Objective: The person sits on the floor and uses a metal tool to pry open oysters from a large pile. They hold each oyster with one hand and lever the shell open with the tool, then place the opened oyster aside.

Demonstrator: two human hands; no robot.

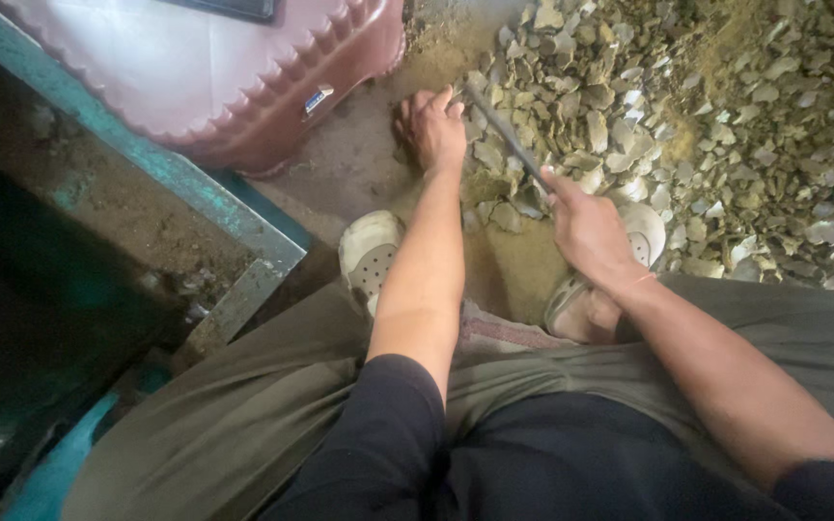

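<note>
My right hand (586, 227) grips the lower end of a dark metal rod (506, 133) that slants up and left over a heap of grey-green stone chips (726, 116). My left hand (431, 125) rests on the dirt floor at the near-left edge of the heap, fingers curled around something small; what it holds is hidden. The rod's far tip ends close to the left hand's fingers. Both forearms reach forward between my knees, which are in olive trousers.
A maroon plastic stool (214, 87) stands upturned at the upper left. A teal-painted metal frame (147, 164) runs diagonally along the left. My feet wear pale clogs (371, 253) on the sandy ground (359, 164).
</note>
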